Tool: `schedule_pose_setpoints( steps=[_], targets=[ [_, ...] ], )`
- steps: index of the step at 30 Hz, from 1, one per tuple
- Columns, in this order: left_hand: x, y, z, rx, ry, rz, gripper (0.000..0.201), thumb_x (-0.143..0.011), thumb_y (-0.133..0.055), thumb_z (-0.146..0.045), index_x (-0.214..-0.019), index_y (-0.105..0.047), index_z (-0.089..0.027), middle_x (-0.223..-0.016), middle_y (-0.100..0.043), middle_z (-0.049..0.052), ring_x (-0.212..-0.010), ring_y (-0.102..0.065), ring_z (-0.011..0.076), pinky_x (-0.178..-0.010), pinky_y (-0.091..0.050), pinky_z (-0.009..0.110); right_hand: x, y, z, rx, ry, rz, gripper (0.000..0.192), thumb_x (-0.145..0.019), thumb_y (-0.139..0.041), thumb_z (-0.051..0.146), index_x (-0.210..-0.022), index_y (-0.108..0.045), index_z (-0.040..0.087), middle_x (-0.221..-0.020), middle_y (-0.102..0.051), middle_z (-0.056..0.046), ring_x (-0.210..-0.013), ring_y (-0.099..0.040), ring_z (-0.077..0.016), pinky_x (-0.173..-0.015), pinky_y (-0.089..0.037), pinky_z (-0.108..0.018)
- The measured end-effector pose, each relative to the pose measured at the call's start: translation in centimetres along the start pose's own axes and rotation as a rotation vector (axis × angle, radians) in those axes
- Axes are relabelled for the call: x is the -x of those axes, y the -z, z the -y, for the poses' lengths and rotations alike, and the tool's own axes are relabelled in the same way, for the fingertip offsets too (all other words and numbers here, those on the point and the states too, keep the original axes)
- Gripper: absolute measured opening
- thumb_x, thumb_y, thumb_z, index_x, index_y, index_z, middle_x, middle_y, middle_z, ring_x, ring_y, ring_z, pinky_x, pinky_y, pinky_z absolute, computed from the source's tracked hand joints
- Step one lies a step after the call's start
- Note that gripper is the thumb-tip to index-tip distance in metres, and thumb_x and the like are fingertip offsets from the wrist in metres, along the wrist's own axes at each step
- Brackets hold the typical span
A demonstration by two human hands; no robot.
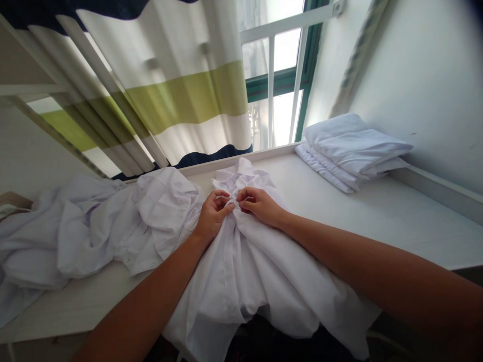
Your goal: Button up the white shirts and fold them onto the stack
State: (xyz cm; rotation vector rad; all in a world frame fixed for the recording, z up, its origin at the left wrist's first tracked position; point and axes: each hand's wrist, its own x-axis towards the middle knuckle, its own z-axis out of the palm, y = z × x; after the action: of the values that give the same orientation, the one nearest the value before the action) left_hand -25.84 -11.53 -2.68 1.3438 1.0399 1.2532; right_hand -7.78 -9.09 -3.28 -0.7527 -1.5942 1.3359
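Observation:
A white collared shirt [264, 256] lies in front of me, its collar toward the window and its lower part draped over the near edge of the white table. My left hand [216, 211] pinches the shirt's front from the left, thumb and fingers closed on the fabric. Close beside it, my right hand [260, 205] pinches the same gathered spot from the right. The cloth bunches up between my fingertips, and folds fan out from there toward me. Whether a button sits between the fingers is too small to tell.
Crumpled white garments [113, 221] are heaped on the left of the table [377, 216]. Folded white clothes [350, 148] are stacked at the far right, against the wall. Beyond the raised back edge stand a striped curtain [181, 90] and a white window railing [271, 90].

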Motion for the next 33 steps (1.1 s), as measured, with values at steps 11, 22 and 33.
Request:
schedule_pose_setpoints(
  steps=[11, 22, 33],
  targets=[
    [0.1, 0.0, -0.2, 0.076, 0.082, 0.012, 0.042, -0.068, -0.081, -0.029, -0.098, -0.053, -0.023, -0.083, -0.068, -0.003, -0.069, -0.064, 0.0127, -0.066, -0.047, 0.024, -0.3, 0.2, -0.6, -0.111, -0.082, 0.024, 0.021, -0.07, -0.077, 0.031, -0.08, -0.064, 0.018, -0.072, -0.063, 0.002, -0.066, -0.057, -0.0125, -0.064, -0.046, -0.026],
    [0.4, 0.1, -0.2, 0.091, 0.136, 0.138, 0.042, -0.072, -0.081, -0.031, -0.102, -0.054, -0.022, -0.089, -0.07, 0.001, -0.077, -0.068, 0.0163, -0.069, -0.05, 0.025, -0.1, 0.3, -0.4, -0.06, -0.037, 0.033, 0.02, -0.071, -0.076, 0.03, -0.079, -0.062, 0.019, -0.069, -0.06, 0.002, -0.062, -0.055, -0.0125, -0.059, -0.043, -0.026],
    [-0.3, 0.5, -0.3, -0.009, 0.039, -0.079, 0.036, -0.068, -0.08, -0.03, -0.095, -0.056, -0.021, -0.08, -0.065, -0.003, -0.068, -0.06, 0.0118, -0.065, -0.044, 0.022, 0.4, 0.3, 1.2, 0.355, 0.054, -0.003, 0.037, -0.082, -0.067, 0.048, -0.065, -0.054, 0.018, -0.062, -0.05, 0.002, -0.06, -0.043, -0.0118, -0.055, -0.031, -0.026]
  ],
)
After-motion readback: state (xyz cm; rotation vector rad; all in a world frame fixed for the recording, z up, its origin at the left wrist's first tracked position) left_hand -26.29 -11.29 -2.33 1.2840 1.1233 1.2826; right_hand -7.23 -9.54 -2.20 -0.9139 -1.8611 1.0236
